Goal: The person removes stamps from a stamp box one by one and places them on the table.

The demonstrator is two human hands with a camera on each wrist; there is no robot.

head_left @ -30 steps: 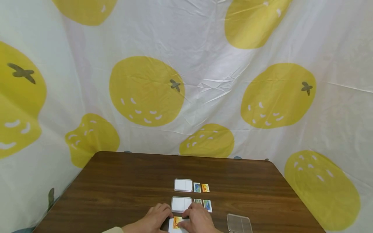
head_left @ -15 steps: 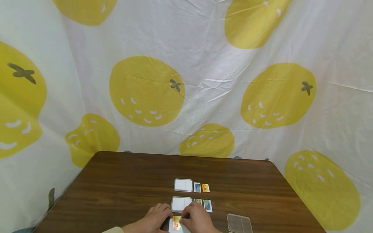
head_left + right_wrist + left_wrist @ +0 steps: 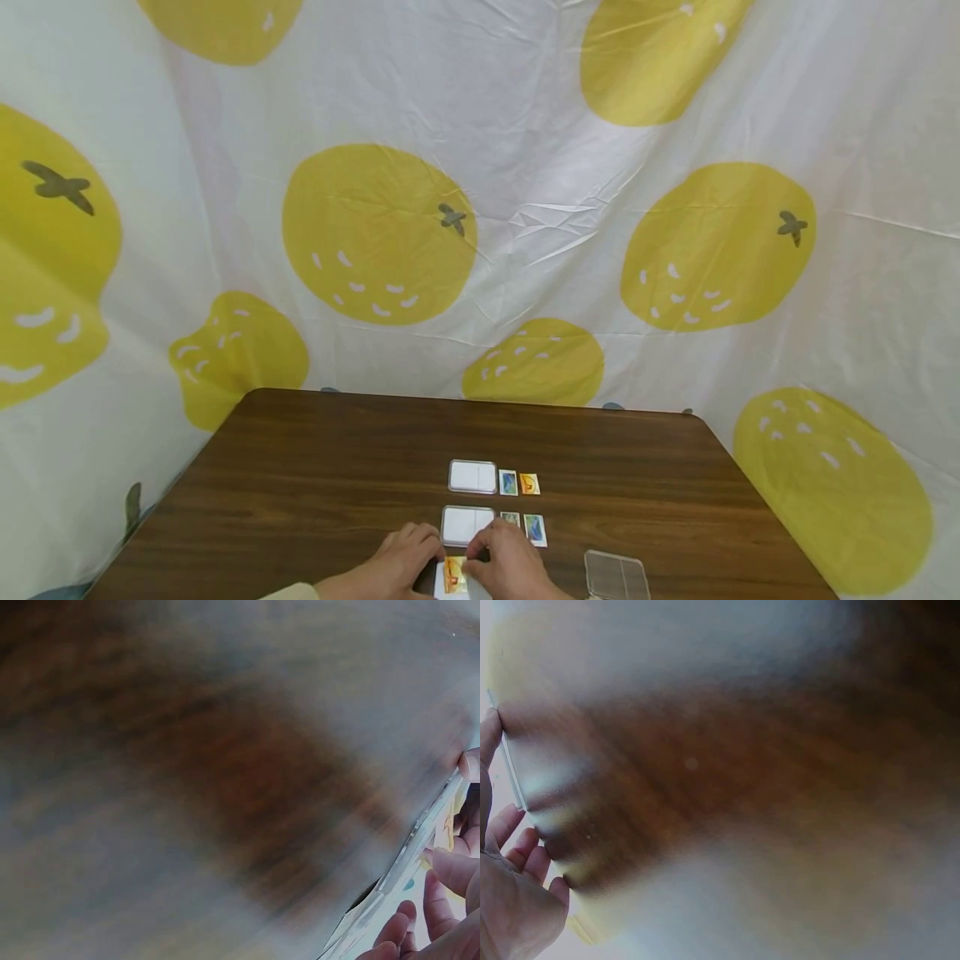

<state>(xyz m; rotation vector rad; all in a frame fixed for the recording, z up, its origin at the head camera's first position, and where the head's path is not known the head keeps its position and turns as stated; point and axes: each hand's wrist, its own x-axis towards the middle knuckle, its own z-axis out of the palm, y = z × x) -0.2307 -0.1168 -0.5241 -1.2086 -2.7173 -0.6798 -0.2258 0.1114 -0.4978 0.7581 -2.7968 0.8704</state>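
No writing, number or brand can be read anywhere: the small cards [image 3: 519, 483] beside the white case [image 3: 472, 476] carry only coloured pictures, too small to make out.

Head view bright and evenly lit, sharp throughout; soft sheen on the table [image 3: 315, 483], faint shadows only, slight stretching toward the edges. Both wrist views heavily blurred and out of focus, the wood a brown smear fading to pale haze.
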